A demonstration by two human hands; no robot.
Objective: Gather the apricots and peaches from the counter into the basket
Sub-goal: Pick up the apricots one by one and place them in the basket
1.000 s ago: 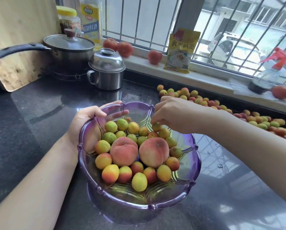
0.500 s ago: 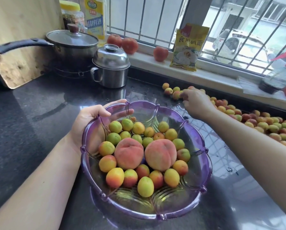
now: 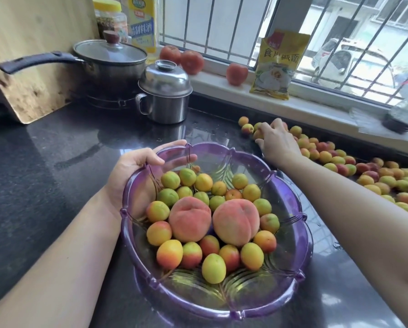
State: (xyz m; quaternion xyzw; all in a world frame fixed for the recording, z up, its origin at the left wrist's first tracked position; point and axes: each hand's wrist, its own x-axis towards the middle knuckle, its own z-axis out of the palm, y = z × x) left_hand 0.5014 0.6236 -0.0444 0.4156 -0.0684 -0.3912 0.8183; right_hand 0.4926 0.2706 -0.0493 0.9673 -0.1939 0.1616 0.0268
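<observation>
A clear purple basket (image 3: 290,204) sits on the black counter and holds two peaches (image 3: 190,222) and several small apricots (image 3: 213,268). My left hand (image 3: 136,166) grips its far left rim, thumb over the edge. My right hand (image 3: 275,140) reaches past the basket to the left end of a long row of loose apricots (image 3: 335,159) under the window sill. Its fingers curl over apricots there; one shows at its fingertips (image 3: 257,133). Whether it holds one firmly is hidden by the back of the hand.
A steel lidded pot (image 3: 164,93) and a saucepan (image 3: 108,60) stand at the back left, beside a wooden board (image 3: 30,55). On the sill are tomatoes (image 3: 237,73), a yellow packet (image 3: 278,65) and a spray bottle (image 3: 406,112). Loose apricots (image 3: 246,127) lie left of my right hand.
My right hand left the basket, where it released apricots, and moved back and right to the row on the counter. The left hand has kept its hold on the rim.
</observation>
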